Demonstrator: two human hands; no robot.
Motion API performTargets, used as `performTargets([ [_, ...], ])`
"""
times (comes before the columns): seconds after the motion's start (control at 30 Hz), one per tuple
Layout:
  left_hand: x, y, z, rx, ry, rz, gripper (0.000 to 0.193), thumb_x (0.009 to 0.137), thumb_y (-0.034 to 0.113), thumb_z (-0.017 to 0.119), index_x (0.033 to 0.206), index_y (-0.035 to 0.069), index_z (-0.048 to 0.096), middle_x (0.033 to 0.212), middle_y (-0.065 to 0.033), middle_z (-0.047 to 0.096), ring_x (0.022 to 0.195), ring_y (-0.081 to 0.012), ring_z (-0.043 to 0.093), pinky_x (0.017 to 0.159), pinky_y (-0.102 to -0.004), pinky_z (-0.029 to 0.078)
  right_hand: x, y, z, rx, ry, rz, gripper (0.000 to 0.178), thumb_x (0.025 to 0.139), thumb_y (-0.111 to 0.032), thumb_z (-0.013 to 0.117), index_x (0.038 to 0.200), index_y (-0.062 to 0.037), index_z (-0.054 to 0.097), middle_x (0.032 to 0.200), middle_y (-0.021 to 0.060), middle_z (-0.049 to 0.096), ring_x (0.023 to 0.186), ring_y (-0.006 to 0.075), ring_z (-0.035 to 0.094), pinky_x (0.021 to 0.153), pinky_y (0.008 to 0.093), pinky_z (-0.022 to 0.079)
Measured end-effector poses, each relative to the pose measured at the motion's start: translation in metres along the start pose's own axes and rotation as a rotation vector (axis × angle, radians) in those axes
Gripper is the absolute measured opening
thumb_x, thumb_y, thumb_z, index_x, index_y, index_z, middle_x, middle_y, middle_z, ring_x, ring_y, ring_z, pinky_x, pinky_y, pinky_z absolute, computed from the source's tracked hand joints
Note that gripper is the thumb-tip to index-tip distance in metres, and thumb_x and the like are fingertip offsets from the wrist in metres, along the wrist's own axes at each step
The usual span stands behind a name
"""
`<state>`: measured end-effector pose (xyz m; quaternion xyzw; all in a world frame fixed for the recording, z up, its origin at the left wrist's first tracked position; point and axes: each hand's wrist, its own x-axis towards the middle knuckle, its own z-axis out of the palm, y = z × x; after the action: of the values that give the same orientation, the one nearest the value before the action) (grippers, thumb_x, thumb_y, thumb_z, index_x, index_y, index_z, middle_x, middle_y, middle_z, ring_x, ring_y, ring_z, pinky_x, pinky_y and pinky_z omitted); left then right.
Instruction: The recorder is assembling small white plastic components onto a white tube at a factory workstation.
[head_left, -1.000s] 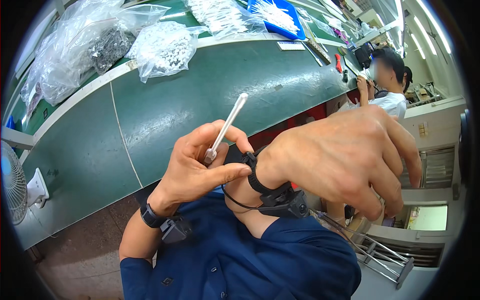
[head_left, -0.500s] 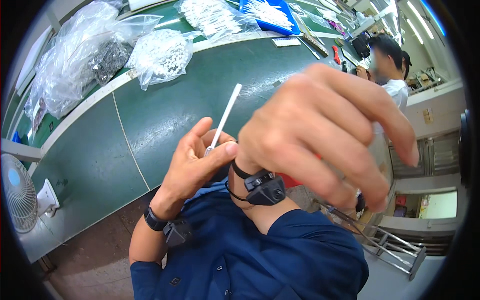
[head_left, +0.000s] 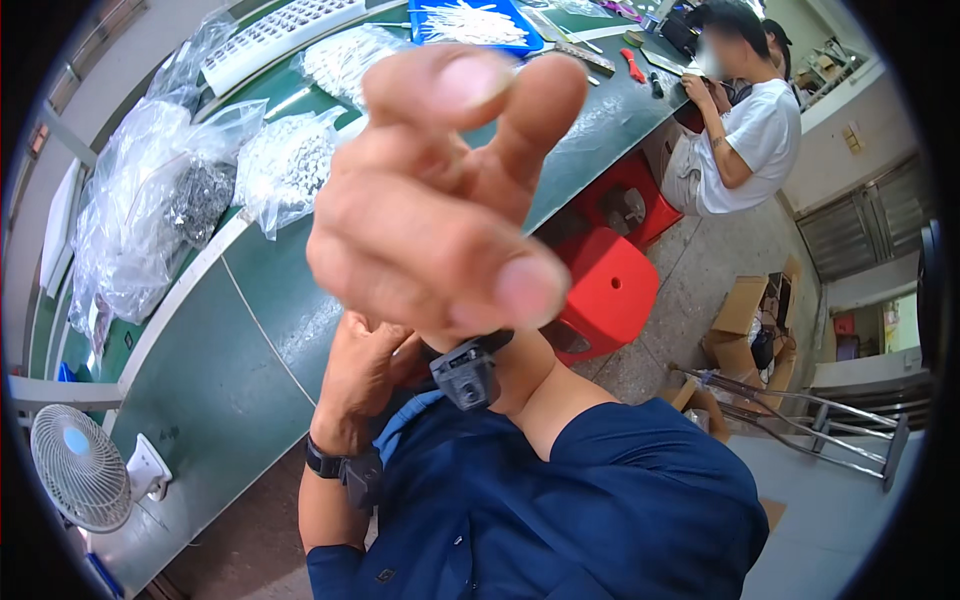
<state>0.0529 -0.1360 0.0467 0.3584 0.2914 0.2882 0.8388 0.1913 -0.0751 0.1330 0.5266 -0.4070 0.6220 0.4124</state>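
Observation:
My right hand (head_left: 430,200) is raised close in front of me, large and slightly blurred. Its fingers are bent but apart, and nothing shows between them. Lower down and behind it, my left hand (head_left: 358,372) is near the bench's front edge, beside my right wrist. The left fingers are mostly hidden by the right hand and wrist, so whether they hold anything does not show. Each wrist carries a strapped small black camera (head_left: 465,376).
On the green bench (head_left: 235,345) lie clear bags of dark parts (head_left: 205,200) and white parts (head_left: 285,165), and a blue tray (head_left: 420,38) of white sticks. A white fan (head_left: 80,465) stands left. Red stools (head_left: 610,290), a cardboard box (head_left: 738,305) and a seated person (head_left: 745,130) are to the right.
My right hand has moved left and up, its fingers now turned toward me. My left hand, which held a thin white stick, is now partly covered; the stick no longer shows. The view has shifted.

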Motion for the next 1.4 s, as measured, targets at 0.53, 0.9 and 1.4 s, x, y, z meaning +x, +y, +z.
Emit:
performTargets([
  [0.53,0.004,0.036,0.018,0.253,-0.38,0.05,0.049,0.086,0.012,0.078,0.131,0.004,0.06,0.116,-0.0173,0.068,0.101,-0.0199,0.066,0.086,-0.0353,0.053,-0.006,0.04,0.006,0.117,0.338,-0.032,0.076,0.105,-0.057,0.03,0.127,0.0104,0.057,0.094,0.0208,0.074,0.082,0.0334,0.073,0.065,0.037,0.061],
  [0.9,0.023,0.035,0.011,0.292,-0.361,0.007,0.021,0.088,0.005,0.076,0.106,0.006,0.065,0.104,-0.0221,0.071,0.09,-0.0204,0.069,0.077,-0.0312,0.055,-0.014,0.08,0.014,0.525,0.48,-0.037,0.069,0.105,-0.052,0.034,0.12,0.0103,0.061,0.088,0.023,0.073,0.077,0.0327,0.074,0.062,0.0375,0.061],
  [1.4,0.041,-0.017,-0.018,0.136,0.043,0.235,0.016,0.097,0.012,0.067,0.101,0.0,0.057,0.098,-0.0104,0.07,0.078,-0.0159,0.068,0.068,-0.0274,0.056,-0.005,0.028,-0.006,-1.192,0.988,0.068,0.042,0.103,-0.035,0.057,0.087,0.0023,0.069,0.064,0.0103,0.067,0.055,0.0158,0.066,0.051,0.0253,0.051],
])
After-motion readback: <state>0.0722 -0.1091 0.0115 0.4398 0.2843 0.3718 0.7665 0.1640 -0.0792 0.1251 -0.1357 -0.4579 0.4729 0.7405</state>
